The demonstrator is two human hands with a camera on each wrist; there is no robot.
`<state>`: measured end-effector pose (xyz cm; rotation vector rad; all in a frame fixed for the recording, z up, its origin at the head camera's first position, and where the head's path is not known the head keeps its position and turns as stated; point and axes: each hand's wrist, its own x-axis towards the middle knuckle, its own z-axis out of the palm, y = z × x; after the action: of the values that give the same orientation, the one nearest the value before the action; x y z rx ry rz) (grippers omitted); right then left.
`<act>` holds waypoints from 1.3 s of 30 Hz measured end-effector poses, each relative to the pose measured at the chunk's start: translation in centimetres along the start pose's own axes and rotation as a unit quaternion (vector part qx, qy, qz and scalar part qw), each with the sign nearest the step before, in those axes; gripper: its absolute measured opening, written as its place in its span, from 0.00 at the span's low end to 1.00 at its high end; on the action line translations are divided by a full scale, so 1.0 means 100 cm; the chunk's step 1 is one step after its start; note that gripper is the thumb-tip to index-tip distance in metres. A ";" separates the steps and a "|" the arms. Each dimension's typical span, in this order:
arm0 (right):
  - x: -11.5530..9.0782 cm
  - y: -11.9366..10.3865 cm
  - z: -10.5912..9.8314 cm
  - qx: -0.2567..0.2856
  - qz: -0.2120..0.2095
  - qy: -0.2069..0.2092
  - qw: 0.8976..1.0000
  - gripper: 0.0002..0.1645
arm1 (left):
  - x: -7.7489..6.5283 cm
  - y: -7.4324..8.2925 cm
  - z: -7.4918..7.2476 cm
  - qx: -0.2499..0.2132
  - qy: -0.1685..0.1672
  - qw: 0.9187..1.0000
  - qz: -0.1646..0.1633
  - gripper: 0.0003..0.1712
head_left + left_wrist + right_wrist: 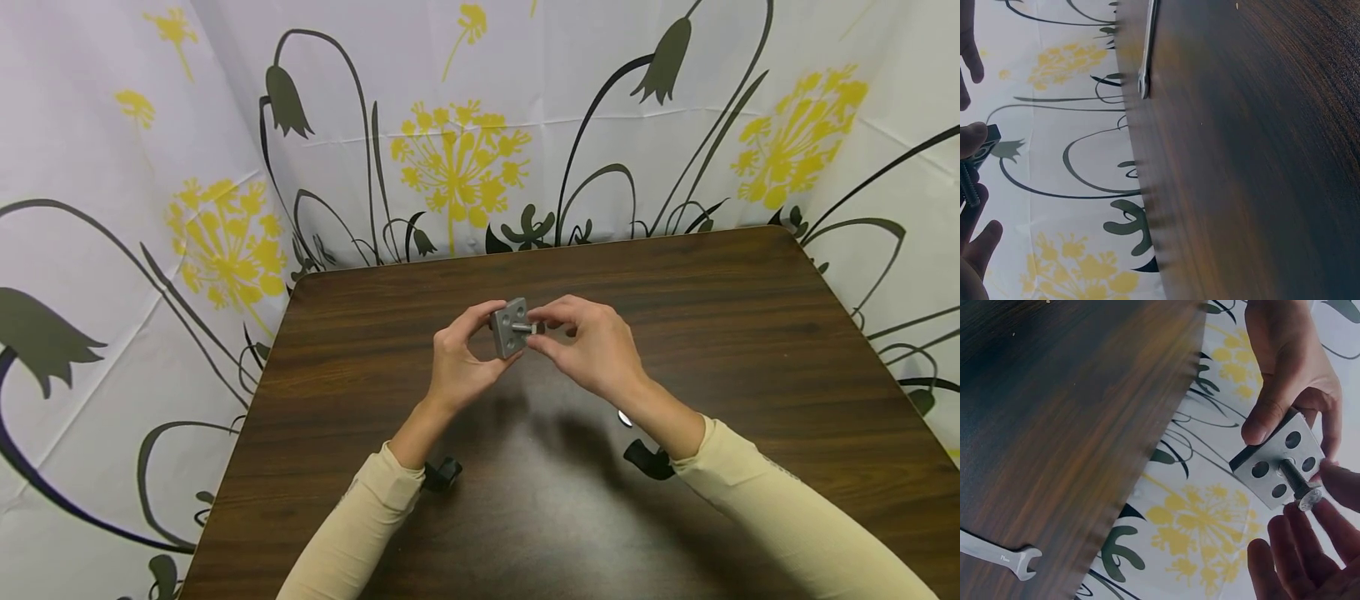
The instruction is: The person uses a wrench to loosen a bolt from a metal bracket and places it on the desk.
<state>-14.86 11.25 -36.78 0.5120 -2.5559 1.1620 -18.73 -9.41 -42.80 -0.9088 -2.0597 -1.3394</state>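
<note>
My left hand (467, 354) holds a grey square metal plate (506, 340) by its edges, thumb on one side and fingers on the other. Several round holes show in the plate's face. From its middle sticks out a bolt (1296, 478), its shank in the plate and its head away from it. At the bolt head, my right hand (600, 346) pinches with thumb and fingertips. Both hands are raised above the table. In the left wrist view only part of the plate (986, 147) shows, at the left edge; how far the bolt reaches behind the plate is hidden.
A brown wood-grain table (360, 350) lies beneath the hands. On it rests an open-ended wrench (997, 551), mostly hidden by the right forearm in the head view. A white curtain (337, 167) with plant patterns hangs behind the table. Black camera mounts (442, 474) sit at both wrists.
</note>
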 end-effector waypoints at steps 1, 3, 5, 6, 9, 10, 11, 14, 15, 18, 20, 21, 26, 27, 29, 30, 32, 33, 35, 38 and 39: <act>0.000 -0.001 0.000 -0.002 0.006 0.001 1.000 0.15 | 0.000 0.000 0.000 0.000 0.000 1.000 -0.001 0.36; 0.000 -0.002 -0.001 -0.006 0.026 0.003 1.000 0.16 | 0.000 0.000 0.000 0.001 0.000 1.000 -0.002 0.36; 0.000 -0.003 -0.001 -0.014 0.048 0.005 0.999 0.17 | 0.000 0.000 0.000 0.001 -0.001 1.000 -0.002 0.36; 0.000 -0.004 -0.001 -0.019 0.060 0.006 0.998 0.17 | 0.000 0.001 -0.001 0.000 0.000 1.000 -0.002 0.36; 0.001 -0.004 -0.001 -0.031 0.085 -0.001 0.996 0.19 | 0.000 0.002 -0.001 0.000 0.003 1.000 -0.001 0.37; 0.001 -0.004 -0.002 -0.032 0.091 -0.004 0.995 0.19 | 0.000 0.002 -0.001 0.000 0.004 1.000 0.000 0.37; 0.001 -0.004 -0.002 -0.034 0.095 -0.006 0.995 0.19 | 0.000 0.002 -0.001 0.000 0.005 1.000 0.000 0.37; 0.001 -0.004 -0.001 -0.027 0.101 -0.013 0.994 0.18 | 0.001 0.002 -0.001 -0.001 0.007 1.000 0.004 0.38; 0.001 -0.004 -0.001 -0.024 0.101 -0.015 0.995 0.17 | 0.001 0.002 -0.001 -0.001 0.007 1.000 0.006 0.37; 0.001 -0.004 -0.002 -0.015 0.097 -0.017 0.995 0.15 | 0.001 0.002 0.000 -0.001 0.007 1.000 0.006 0.37; 0.001 -0.004 -0.002 -0.007 0.093 -0.019 0.995 0.14 | 0.000 0.002 0.000 -0.001 0.007 1.000 0.004 0.37; 0.001 -0.004 -0.002 -0.003 0.090 -0.019 0.996 0.13 | 0.000 0.001 0.000 -0.001 0.007 1.000 0.002 0.37; 0.000 -0.003 -0.002 0.001 0.052 -0.016 0.999 0.13 | -0.001 0.000 0.000 0.000 0.005 1.000 -0.003 0.36; 0.000 -0.002 -0.001 -0.001 0.042 -0.014 0.999 0.13 | -0.001 0.001 -0.001 0.000 0.005 1.000 -0.003 0.36; 0.000 -0.001 -0.001 -0.003 0.026 -0.011 1.000 0.13 | -0.001 0.001 -0.001 0.000 0.004 1.000 -0.003 0.36; 0.000 -0.001 -0.001 -0.003 0.020 -0.010 1.000 0.13 | -0.001 0.001 -0.001 0.001 0.003 1.000 -0.003 0.36; 0.000 -0.001 -0.001 -0.003 0.012 -0.007 1.000 0.13 | -0.001 0.001 -0.001 0.001 0.002 1.000 -0.002 0.36; 0.000 -0.001 -0.001 -0.003 0.011 -0.006 1.000 0.13 | 0.000 0.001 -0.001 0.001 0.002 1.000 -0.002 0.36; 0.000 -0.002 -0.001 -0.003 0.009 -0.003 1.000 0.13 | 0.000 0.001 -0.001 0.001 0.002 1.000 -0.001 0.36; -0.001 -0.002 -0.002 -0.002 0.009 -0.001 1.000 0.14 | 0.000 0.001 -0.001 0.000 0.001 1.000 0.000 0.36; -0.001 -0.002 -0.002 -0.002 0.010 0.001 1.000 0.15 | 0.000 0.001 -0.001 0.000 0.001 1.000 0.000 0.36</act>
<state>-14.70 11.32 -36.60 0.4862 -2.5675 1.1631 -18.68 -9.46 -42.75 -0.9069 -2.0574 -1.3394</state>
